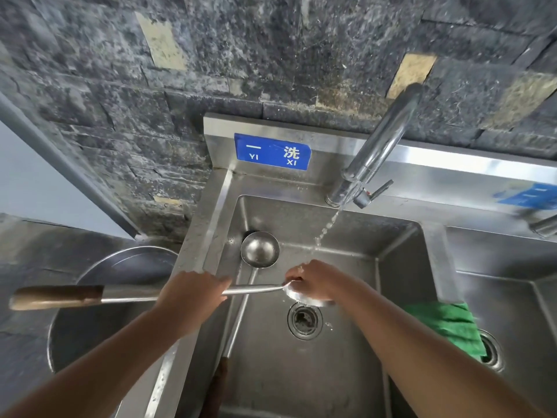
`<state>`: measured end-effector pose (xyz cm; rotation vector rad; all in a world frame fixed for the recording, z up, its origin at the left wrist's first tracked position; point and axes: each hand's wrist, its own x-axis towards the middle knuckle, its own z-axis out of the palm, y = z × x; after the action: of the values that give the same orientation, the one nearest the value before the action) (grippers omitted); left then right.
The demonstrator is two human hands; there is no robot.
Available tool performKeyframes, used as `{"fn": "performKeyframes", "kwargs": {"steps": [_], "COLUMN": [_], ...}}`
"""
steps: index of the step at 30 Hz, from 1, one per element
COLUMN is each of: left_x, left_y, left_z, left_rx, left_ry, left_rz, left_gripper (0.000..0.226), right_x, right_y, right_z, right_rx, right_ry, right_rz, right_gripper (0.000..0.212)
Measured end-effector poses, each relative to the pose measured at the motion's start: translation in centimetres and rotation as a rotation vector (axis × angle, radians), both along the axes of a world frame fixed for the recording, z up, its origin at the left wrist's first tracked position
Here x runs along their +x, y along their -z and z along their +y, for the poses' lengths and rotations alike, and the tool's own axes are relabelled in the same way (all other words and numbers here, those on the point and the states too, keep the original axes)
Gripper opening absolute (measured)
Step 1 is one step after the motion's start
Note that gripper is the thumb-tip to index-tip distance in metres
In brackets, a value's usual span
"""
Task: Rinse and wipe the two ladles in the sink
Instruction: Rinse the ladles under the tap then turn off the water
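Note:
My left hand (pixel 193 292) grips the steel shaft of a long ladle (pixel 253 289) that lies level across the sink's left rim, its wooden handle pointing left. Its bowl sits under my right hand (pixel 313 282), whose fingers curl over the bowl beneath the water stream (pixel 327 227). A second ladle (pixel 259 248) lies in the sink (pixel 401 260), bowl at the back left corner, shaft running toward the front, wooden handle at the front edge.
The tap (pixel 379 146) stands at the back right and runs. A drain (pixel 304 320) sits mid-basin. A green cloth (pixel 449 324) hangs on the divider to a second basin. A large metal basin (pixel 90 312) stands left of the sink.

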<state>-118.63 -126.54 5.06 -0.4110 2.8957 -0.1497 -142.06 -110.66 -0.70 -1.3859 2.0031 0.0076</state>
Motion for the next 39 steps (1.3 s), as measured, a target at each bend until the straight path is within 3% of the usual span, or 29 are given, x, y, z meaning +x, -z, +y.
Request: {"fn": "performKeyframes", "kwargs": {"steps": [3, 5, 9, 12, 16, 20, 23, 25, 29, 32, 36, 38, 39], "left_x": [1.8, 2.5, 2.7, 2.6, 2.0, 1.1, 1.3, 1.8, 3.0, 3.8, 4.0, 4.0, 3.9], "left_y": [1.5, 2.1, 2.6, 2.9, 2.6, 2.1, 1.9, 2.2, 3.3, 4.0, 4.0, 3.8, 3.6], "left_z": [0.2, 0.6, 1.3, 1.4, 1.6, 2.1, 2.2, 2.0, 2.0, 1.8, 0.5, 0.2, 0.1], "left_rx": [0.027, 0.045, 0.057, 0.099, 0.117, 0.148, 0.230, 0.309, 0.426, 0.529, 0.654, 0.726, 0.774], "left_ry": [-0.087, -0.130, -0.218, -0.216, -0.251, -0.246, -0.300, -0.346, -0.476, -0.524, -0.511, -0.530, -0.550], "left_rz": [0.031, 0.068, 0.067, 0.036, 0.039, 0.024, 0.023, 0.027, 0.027, 0.004, -0.028, -0.037, -0.030], "left_gripper": [0.020, 0.033, 0.045, 0.037, 0.013, 0.017, 0.026, 0.028, 0.035, 0.043, 0.042, 0.039, 0.038], "right_x": [0.5, 0.7, -0.4, -0.6, -0.5, 0.8, 1.2, 1.4, 0.3, -0.4, -1.3, -2.0, -2.0], "right_y": [-1.1, -1.1, 0.2, 0.8, 0.4, -1.3, -1.4, -1.5, -1.0, -0.7, -1.7, -2.1, -2.1], "right_z": [1.2, 1.1, -0.3, -0.5, -0.7, -2.1, -2.5, -2.1, -0.7, -0.1, 0.1, 0.3, 0.4], "right_rx": [-0.104, -0.123, -0.044, -0.002, -0.070, 0.117, 0.036, -0.107, -0.323, -0.499, -0.440, -0.409, -0.435], "right_ry": [0.308, 0.437, 0.820, 1.050, 0.752, 0.233, 0.058, 0.096, 0.442, 0.439, 0.361, 0.501, 0.618], "right_rz": [-0.298, -0.391, -0.504, -0.533, -0.239, 0.002, 0.208, 0.222, 0.040, -0.037, -0.070, -0.107, -0.133], "right_gripper": [0.035, 0.038, 0.029, 0.027, 0.033, 0.041, 0.038, 0.039, 0.049, 0.051, 0.020, 0.012, 0.019]}}
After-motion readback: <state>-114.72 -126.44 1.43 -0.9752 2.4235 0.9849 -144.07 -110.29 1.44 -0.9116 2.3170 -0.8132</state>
